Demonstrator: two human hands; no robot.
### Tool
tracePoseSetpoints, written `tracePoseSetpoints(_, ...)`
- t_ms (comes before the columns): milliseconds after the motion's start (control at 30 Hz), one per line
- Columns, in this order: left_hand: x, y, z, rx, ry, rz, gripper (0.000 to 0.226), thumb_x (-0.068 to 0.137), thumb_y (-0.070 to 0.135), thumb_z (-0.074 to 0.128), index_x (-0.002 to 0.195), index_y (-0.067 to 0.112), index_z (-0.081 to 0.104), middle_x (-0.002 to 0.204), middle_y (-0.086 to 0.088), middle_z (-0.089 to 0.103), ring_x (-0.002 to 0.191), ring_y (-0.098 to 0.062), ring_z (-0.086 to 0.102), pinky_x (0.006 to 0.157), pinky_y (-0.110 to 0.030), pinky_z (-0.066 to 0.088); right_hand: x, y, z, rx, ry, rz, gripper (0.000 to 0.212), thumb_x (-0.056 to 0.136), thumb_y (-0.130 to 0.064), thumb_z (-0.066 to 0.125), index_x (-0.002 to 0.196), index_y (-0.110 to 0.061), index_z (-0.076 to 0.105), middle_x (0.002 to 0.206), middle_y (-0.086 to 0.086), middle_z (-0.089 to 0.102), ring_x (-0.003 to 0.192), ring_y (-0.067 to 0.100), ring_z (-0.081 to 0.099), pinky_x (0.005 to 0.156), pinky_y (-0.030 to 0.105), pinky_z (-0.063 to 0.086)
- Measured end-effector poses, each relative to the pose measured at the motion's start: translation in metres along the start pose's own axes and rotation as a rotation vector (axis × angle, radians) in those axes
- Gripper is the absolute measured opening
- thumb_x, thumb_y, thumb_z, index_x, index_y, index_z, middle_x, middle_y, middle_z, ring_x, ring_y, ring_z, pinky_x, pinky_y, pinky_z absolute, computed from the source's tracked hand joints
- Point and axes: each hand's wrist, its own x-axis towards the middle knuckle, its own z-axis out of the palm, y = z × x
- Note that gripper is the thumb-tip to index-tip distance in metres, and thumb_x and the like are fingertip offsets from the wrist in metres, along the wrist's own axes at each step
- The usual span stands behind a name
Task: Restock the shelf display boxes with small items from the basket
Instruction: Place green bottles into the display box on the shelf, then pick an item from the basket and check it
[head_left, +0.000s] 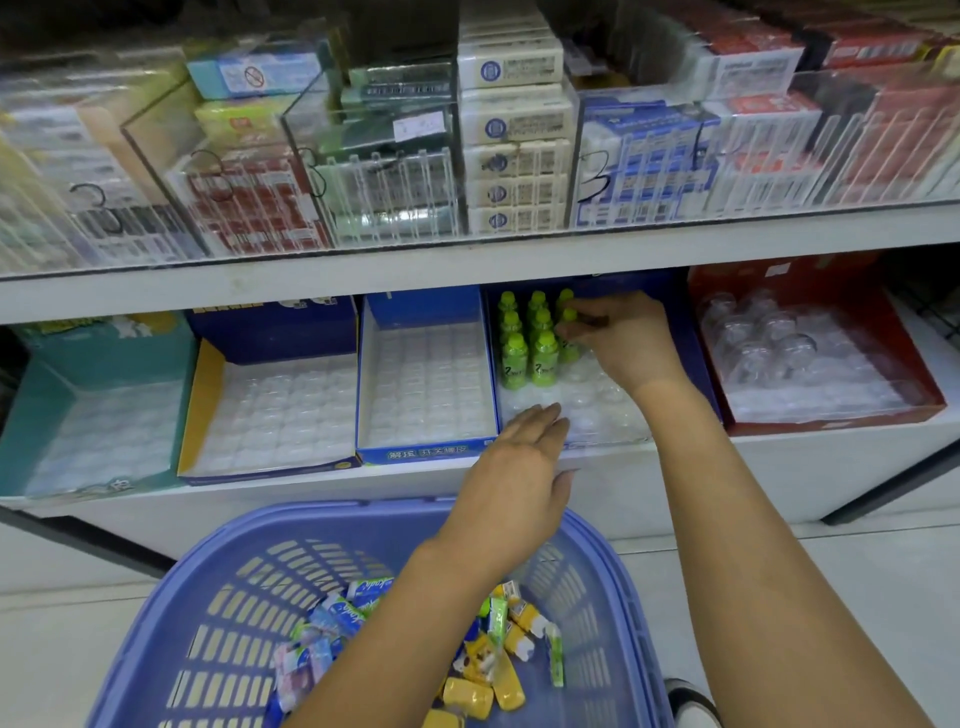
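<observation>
A dark blue display box (691, 358) on the lower shelf holds several small green bottles (530, 340) standing in a clear dimpled tray. My right hand (621, 338) reaches into that box and pinches a green bottle (567, 332) in the right column. My left hand (511, 478) rests flat, fingers together, on the front edge of the same box, holding nothing. Below, a blue plastic basket (218, 613) holds several small packets (498, 660) in yellow, green, blue and pink; my left forearm crosses over it.
Left of the dark blue box stand a blue box (423, 452), a yellow-edged box (200, 415) and a teal box (47, 405), each with a clear tray and nothing in it. A red box (831, 415) sits at the right. The upper shelf (467, 265) carries acrylic cases of cartons.
</observation>
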Motion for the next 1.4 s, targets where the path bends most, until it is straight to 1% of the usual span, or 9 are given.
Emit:
tracePoseSetpoints(367, -0.018, 0.004, -0.020, -0.240, 0.076, -0.050, 0.046, 0.096, 0.020, 0.049, 0.141, 0.015, 0.042, 0.149, 0.002, 0.037, 0.135, -0.011, 0.035, 0.107, -0.017, 0.025, -0.023, -0.028, -0.012, -0.094, -0.023, 0.071, 0.051, 0.080, -0.019, 0.074, 0.127, -0.009, 0.058, 0.122, 0.006, 0.063, 0.107, 0.017, 0.060, 0.088, 0.022, 0.046)
tracePoseSetpoints(467, -0.049, -0.013, -0.016, -0.316, 0.255, -0.093, 0.028, 0.093, 0.019, 0.052, 0.121, 0.017, 0.058, 0.119, 0.004, 0.055, 0.107, -0.007, 0.052, 0.090, -0.016, 0.040, -0.053, -0.055, -0.019, -0.167, 0.047, 0.007, 0.034, 0.078, -0.024, 0.075, 0.107, -0.009, 0.064, 0.093, 0.006, 0.067, 0.081, 0.017, 0.061, 0.070, 0.024, 0.047)
tracePoseSetpoints(567, -0.087, -0.047, 0.003, -0.297, 0.142, -0.308, 0.018, 0.093, 0.016, 0.052, 0.108, 0.016, 0.063, 0.104, -0.001, 0.064, 0.089, -0.011, 0.059, 0.075, -0.020, 0.045, -0.097, -0.080, -0.004, -0.136, -0.294, 0.006, 0.019, 0.076, -0.030, 0.076, 0.078, -0.014, 0.066, 0.065, 0.001, 0.065, 0.052, 0.005, 0.059, 0.047, 0.013, 0.044)
tracePoseSetpoints(633, -0.110, -0.070, 0.022, -0.203, -0.047, -0.472, 0.020, 0.094, 0.018, 0.049, 0.109, 0.014, 0.062, 0.103, -0.006, 0.068, 0.090, -0.020, 0.062, 0.074, -0.025, 0.047, -0.121, -0.080, 0.026, -0.300, -0.571, 0.035, 0.024, 0.077, -0.034, 0.074, 0.073, -0.012, 0.067, 0.062, 0.002, 0.066, 0.052, 0.006, 0.060, 0.054, 0.019, 0.048)
tracePoseSetpoints(733, -0.147, -0.097, 0.057, -0.090, -0.264, -0.569, 0.028, 0.091, 0.015, 0.049, 0.116, 0.010, 0.061, 0.117, -0.013, 0.064, 0.105, -0.028, 0.060, 0.085, -0.033, 0.048, -0.147, -0.046, 0.079, -0.588, -0.816, 0.160, 0.029, 0.081, -0.034, 0.068, 0.068, -0.009, 0.061, 0.065, 0.006, 0.060, 0.059, 0.017, 0.057, 0.065, 0.028, 0.050)
tracePoseSetpoints(833, -0.185, -0.117, 0.085, -0.045, -0.461, -0.613, 0.046, 0.090, 0.019, 0.053, 0.134, 0.009, 0.047, 0.139, -0.014, 0.047, 0.125, -0.026, 0.048, 0.100, -0.035, 0.041, -0.168, 0.006, 0.119, -0.679, -0.906, 0.322, 0.017, 0.087, -0.022, 0.058, 0.074, -0.012, 0.056, 0.075, 0.009, 0.059, 0.063, 0.021, 0.057, 0.050, 0.024, 0.041)
tracePoseSetpoints(933, -0.198, -0.128, 0.097, -0.068, -0.519, -0.594, 0.059, 0.089, 0.018, 0.054, 0.144, 0.012, 0.034, 0.153, -0.009, 0.028, 0.139, -0.024, 0.029, 0.111, -0.032, 0.030, -0.183, 0.050, 0.144, -0.777, -0.891, 0.364, 0.017, 0.091, -0.019, 0.051, 0.097, -0.006, 0.061, 0.097, 0.013, 0.063, 0.073, 0.020, 0.055, 0.053, 0.023, 0.041)
tracePoseSetpoints(1100, -0.188, -0.136, 0.104, -0.030, -0.433, -0.613, 0.047, 0.090, 0.017, 0.050, 0.136, 0.017, 0.047, 0.140, -0.006, 0.042, 0.129, -0.024, 0.039, 0.109, -0.033, 0.031, -0.203, 0.089, 0.177, -0.678, -0.630, 0.325, 0.033, 0.090, -0.014, 0.052, 0.121, -0.014, 0.060, 0.120, 0.011, 0.064, 0.111, 0.027, 0.059, 0.090, 0.030, 0.047)
tracePoseSetpoints(1400, -0.170, -0.148, 0.117, 0.009, -0.330, -0.713, 0.030, 0.089, 0.020, 0.049, 0.117, 0.018, 0.062, 0.126, -0.006, 0.055, 0.119, -0.025, 0.045, 0.094, -0.035, 0.045, -0.216, 0.110, 0.196, -0.829, -0.571, 0.089, 0.035, 0.094, -0.032, 0.048, 0.124, -0.014, 0.051, 0.119, 0.008, 0.057, 0.110, 0.026, 0.052, 0.084, 0.032, 0.045)
